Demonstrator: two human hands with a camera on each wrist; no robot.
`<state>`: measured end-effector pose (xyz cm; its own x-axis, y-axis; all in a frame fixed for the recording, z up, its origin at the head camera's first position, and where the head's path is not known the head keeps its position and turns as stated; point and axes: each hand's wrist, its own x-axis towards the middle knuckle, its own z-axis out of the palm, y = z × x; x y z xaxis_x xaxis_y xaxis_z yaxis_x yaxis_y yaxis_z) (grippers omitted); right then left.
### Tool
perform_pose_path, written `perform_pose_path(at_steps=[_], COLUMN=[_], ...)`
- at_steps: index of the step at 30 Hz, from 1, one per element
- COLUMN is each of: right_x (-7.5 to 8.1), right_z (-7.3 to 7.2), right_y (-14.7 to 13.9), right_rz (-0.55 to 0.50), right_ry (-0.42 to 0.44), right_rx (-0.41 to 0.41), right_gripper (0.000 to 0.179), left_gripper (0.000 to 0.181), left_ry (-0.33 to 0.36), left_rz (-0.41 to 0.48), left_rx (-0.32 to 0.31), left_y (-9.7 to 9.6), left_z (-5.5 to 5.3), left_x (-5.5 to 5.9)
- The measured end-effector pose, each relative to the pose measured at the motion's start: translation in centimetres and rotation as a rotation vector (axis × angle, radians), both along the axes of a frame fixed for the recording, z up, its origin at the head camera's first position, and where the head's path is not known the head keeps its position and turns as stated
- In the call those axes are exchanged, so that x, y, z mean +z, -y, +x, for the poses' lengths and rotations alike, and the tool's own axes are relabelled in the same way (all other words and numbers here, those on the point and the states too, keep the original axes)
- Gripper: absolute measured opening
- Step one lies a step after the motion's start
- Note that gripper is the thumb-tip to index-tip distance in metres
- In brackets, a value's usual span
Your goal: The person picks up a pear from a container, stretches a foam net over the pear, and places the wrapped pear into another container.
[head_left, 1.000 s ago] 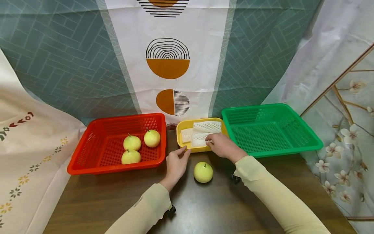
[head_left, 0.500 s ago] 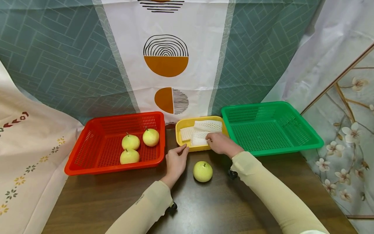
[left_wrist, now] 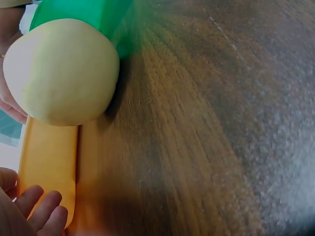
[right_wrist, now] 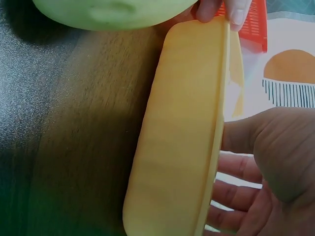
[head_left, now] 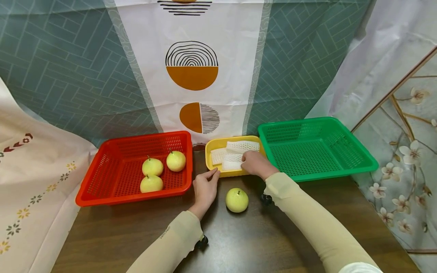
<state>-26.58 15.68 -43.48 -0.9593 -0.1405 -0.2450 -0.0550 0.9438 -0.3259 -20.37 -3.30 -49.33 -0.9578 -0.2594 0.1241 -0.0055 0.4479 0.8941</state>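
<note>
My left hand (head_left: 205, 190) pinches the near left rim of a small yellow basket (right_wrist: 172, 128). White foam fruit nets (head_left: 232, 162) lie flat and overlapping inside it. Reaching over the basket's front right rim, my right hand (head_left: 257, 163) pinches the right end of the nearest net. In the right wrist view, the rim hides the tips of the right fingers (right_wrist: 236, 167). A round yellow-green pear (head_left: 237, 200) sits on the table between my forearms, just in front of the basket, untouched by either hand.
At the left stands a red basket (head_left: 112, 167) with three pears (head_left: 151, 183) in it. A green basket (head_left: 307, 151) stands at the right, close against the yellow one. Printed cloth (head_left: 191, 22) hangs behind them. All stand on a dark wooden table (head_left: 246, 242).
My right hand has shifted very slightly, and the nearest net has slid a little to the left. The left hand stays on the rim. The camera view has shifted slightly.
</note>
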Motion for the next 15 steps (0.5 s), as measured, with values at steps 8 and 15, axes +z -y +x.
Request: perform_pose_path(at_steps=[8,15], right_x=[-0.18,-0.14], right_z=[-0.06,0.31], right_y=[0.12,-0.07], right_rz=[-0.010,-0.027], right_ry=[-0.091,-0.174], right_rx=[0.006,0.016], right_gripper=[0.020,0.016], left_gripper=[0.024,0.025], left_ry=[-0.009,0.013], left_rz=[-0.008,-0.020], left_rx=[0.000,0.002], left_y=[-0.07,-0.21], left_z=[-0.15,-0.29], left_x=[-0.27,-0.47])
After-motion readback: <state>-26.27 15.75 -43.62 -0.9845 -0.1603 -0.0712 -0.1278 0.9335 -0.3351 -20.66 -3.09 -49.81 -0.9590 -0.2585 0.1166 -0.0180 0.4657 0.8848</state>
